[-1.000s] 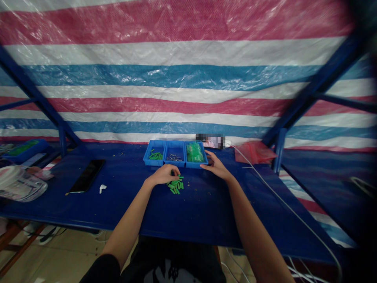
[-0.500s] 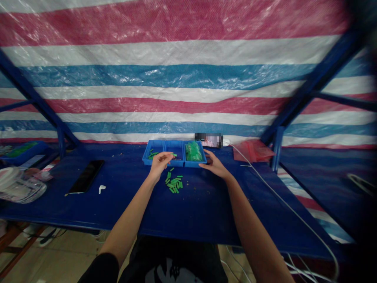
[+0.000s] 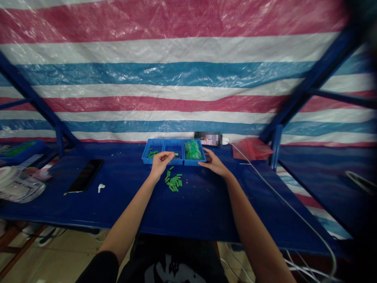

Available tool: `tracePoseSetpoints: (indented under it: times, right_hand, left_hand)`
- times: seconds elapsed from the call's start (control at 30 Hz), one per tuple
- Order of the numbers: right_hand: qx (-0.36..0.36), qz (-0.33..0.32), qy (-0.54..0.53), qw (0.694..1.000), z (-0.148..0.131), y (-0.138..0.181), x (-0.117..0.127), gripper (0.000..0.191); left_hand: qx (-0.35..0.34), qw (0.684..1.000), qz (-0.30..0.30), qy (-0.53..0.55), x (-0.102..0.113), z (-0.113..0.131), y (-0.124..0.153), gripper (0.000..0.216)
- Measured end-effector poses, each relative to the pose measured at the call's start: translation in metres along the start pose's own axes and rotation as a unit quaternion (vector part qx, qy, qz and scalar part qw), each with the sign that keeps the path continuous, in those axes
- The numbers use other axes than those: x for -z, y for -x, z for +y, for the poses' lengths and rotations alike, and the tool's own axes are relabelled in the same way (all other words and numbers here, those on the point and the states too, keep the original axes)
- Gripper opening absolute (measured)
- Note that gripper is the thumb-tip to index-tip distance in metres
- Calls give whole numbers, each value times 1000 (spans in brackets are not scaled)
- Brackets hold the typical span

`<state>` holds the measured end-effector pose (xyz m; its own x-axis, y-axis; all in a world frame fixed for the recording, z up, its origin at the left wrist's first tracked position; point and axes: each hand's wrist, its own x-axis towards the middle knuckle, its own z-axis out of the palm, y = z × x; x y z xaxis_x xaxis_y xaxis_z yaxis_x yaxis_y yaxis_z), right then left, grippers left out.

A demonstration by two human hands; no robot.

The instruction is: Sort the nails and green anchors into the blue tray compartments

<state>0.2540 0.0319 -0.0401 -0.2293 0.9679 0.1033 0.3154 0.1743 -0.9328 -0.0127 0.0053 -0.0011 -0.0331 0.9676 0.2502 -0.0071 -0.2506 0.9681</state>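
My left hand [image 3: 160, 163] pinches a small green piece [image 3: 176, 154] between thumb and fingertips, above the front of the middle compartment of a blue divided bin [image 3: 154, 161]. My right hand [image 3: 216, 163] is curved around the bin's front right corner, thumb at the front and fingers along the side. Loose green pieces [image 3: 152, 154] lie in the left compartment. In the right one is a clear bag of green pieces [image 3: 193, 150]. A pile of small green strips [image 3: 174, 182] lies on the blue table just in front of the bin.
To the left lie a dark phone [image 3: 85, 176], a white earbud [image 3: 101, 188] and a plastic jar [image 3: 17, 186]. Red plastic bags [image 3: 253, 149] sit at the back right, near a white cable [image 3: 275, 190]. Blue frame posts and a striped sheet [image 3: 176, 104] stand behind.
The view has shifted very slightly. My left hand keeps its pinch near the middle compartment, and my right hand stays at the bin's corner.
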Motion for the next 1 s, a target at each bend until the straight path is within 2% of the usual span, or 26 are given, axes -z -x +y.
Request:
tracePoseSetpoints:
  times: [0.1, 0.23, 0.37, 0.5, 0.6, 0.7, 0.77, 0.87, 0.93, 1.0]
  right_hand:
    - [-1, 5, 1, 1000, -2, 1, 0, 82]
    - [0, 6, 6, 1000, -1, 0, 0, 82]
    - [0, 8, 13, 1000, 3, -1, 1, 82]
    - [1, 5, 9, 1000, 4, -2, 1, 83]
    - [0, 6, 12, 1000, 3, -1, 0, 82]
    - [-1, 6, 12, 1000, 2, -1, 0, 83]
    - [-4, 5, 14, 1000, 0, 0, 0, 83]
    - [-6, 4, 17, 1000, -3, 1, 0, 83]
    - [-6, 3, 17, 1000, -5, 1, 0, 83]
    - [-6, 3, 17, 1000, -5, 1, -1, 83]
  left_hand:
    - [-30, 999, 18, -29, 7, -5, -5, 29]
    - [-78, 989, 80, -97, 27, -15, -17, 27]
    - [-61, 977, 158, -126, 49, -23, -27, 31]
    - [-42, 971, 165, -167, 56, -21, -29, 40]
    - [-73, 968, 104, -217, 51, -13, -24, 39]
    - [-126, 945, -10, -301, 44, -1, -14, 29]
    - [-153, 902, -101, -390, 37, 5, -6, 24]
    - [-174, 813, -218, -510, 25, 9, 6, 23]
    - [-171, 767, -267, -558, 17, 9, 11, 25]
    - [-165, 741, -286, -585, 12, 8, 14, 26]
